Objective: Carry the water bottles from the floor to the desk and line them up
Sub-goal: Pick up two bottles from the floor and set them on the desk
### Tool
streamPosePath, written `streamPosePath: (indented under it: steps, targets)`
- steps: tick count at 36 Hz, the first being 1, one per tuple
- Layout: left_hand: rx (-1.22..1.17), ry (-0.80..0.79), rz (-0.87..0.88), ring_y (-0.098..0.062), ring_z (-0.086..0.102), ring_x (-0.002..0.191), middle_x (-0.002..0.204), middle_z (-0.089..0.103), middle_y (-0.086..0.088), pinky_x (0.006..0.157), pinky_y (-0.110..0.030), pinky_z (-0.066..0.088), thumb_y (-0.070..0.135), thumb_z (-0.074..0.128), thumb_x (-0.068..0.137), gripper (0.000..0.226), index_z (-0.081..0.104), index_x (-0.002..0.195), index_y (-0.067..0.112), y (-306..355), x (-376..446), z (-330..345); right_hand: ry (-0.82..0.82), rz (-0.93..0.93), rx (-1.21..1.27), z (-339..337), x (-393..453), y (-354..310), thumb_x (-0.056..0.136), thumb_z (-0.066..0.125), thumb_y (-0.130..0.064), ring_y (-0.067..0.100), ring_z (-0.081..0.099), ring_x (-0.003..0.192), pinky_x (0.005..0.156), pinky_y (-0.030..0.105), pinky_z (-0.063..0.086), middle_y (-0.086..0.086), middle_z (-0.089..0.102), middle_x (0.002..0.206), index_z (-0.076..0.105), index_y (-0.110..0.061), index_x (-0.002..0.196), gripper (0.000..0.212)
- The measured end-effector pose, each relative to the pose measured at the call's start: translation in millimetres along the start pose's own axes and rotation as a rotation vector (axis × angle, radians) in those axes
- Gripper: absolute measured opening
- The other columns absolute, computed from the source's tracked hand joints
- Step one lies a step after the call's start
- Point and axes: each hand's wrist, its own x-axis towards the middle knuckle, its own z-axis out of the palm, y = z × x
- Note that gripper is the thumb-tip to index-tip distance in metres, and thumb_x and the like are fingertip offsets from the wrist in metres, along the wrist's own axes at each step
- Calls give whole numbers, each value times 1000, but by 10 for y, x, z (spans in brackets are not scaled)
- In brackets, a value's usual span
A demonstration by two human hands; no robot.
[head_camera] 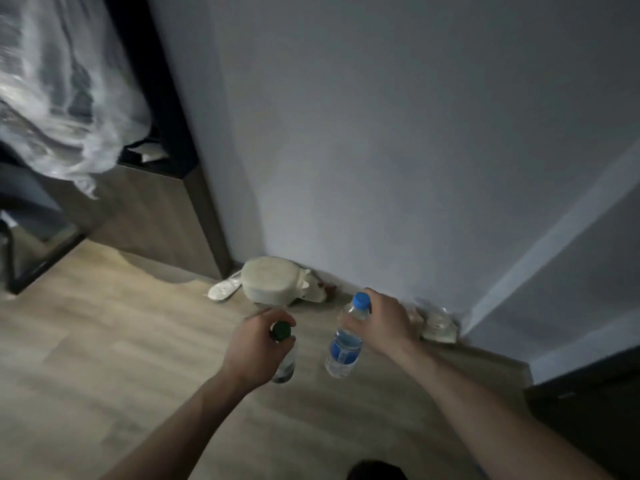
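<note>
My left hand [254, 344] grips a clear bottle with a dark green cap [281, 331] around its neck; most of that bottle is hidden behind the hand. A clear water bottle with a blue cap and blue label [344, 344] hangs from my right hand [384, 320], which holds it near the neck. Both bottles are above the wooden floor [104, 358], close to the wall. More clear plastic, maybe another bottle [436, 322], lies in the corner beyond my right hand.
A pale round bag or cushion [270, 280] and a white slipper [223, 289] lie against the grey wall. A dark wood cabinet [162, 209] stands at left with white plastic sheeting [59, 98] hanging over it. Dark furniture [585, 403] sits at lower right.
</note>
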Motion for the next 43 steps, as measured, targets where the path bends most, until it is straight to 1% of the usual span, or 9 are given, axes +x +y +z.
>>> streamPosePath:
  steps: [8,11,13,16,19,25,35,39,43]
  targets:
    - [8,84,-114,-6,60,74,94,64,17,70,-24,51,26,75,76,19,72,93,35,-835,74,-895,-106,-102,42,752,527,-1016,72,78,-45,2,48,57,53,20,34,-11,59,69,58,-24,76,30]
    - [-6,102,-169,-6,61,74,96,63,17,70,-24,51,26,74,76,19,71,93,35,-1161,150,-1163,-168,-177,5,1045,803,-1344,66,79,-41,9,51,58,54,37,45,-5,58,67,54,-18,65,34]
    - [-10,120,-196,-4,60,74,95,63,17,68,-19,48,25,75,77,19,71,92,35,-1371,225,-1335,-209,-223,-47,1240,989,-1590,67,80,-38,12,55,66,60,36,48,-8,56,76,54,-22,63,31]
    - [-12,142,-231,-1,60,77,94,63,18,67,-15,46,22,73,78,20,71,92,36,-1652,376,-1588,-273,-320,-104,1533,1280,-1954,69,81,-32,3,47,67,59,21,34,-13,48,85,47,-31,60,35]
    - [-14,177,-274,1,59,79,93,62,20,65,-10,41,20,72,79,21,70,92,36,-1939,544,-1850,-349,-425,-154,1824,1634,-2284,66,79,-33,3,45,62,56,23,29,-10,48,73,46,-29,57,34]
    - [-14,274,-373,4,58,77,89,62,22,64,-11,40,18,74,75,30,63,82,44,-2582,827,-2393,-514,-550,-245,2384,2324,-3084,58,74,-37,15,61,68,58,31,46,-2,66,70,64,-15,74,29]
    - [-122,476,-533,0,59,78,89,63,15,67,-17,43,8,75,75,31,65,77,38,-3605,871,-3403,-694,-684,-324,3488,2805,-4617,62,75,-31,19,66,77,68,40,57,-2,71,79,72,-18,85,27]
    - [-135,532,-562,2,59,81,87,64,14,67,-11,42,4,74,75,28,69,80,31,-4069,831,-3839,-748,-695,-351,3979,2876,-5166,66,77,-30,10,68,88,79,32,59,-9,74,98,77,-32,105,39]
    - [-133,542,-578,1,60,79,88,65,14,66,-8,41,4,75,74,31,67,77,33,-4577,697,-4249,-768,-708,-347,4476,2860,-5725,69,77,-27,7,68,79,67,21,56,-7,73,99,77,-33,108,40]
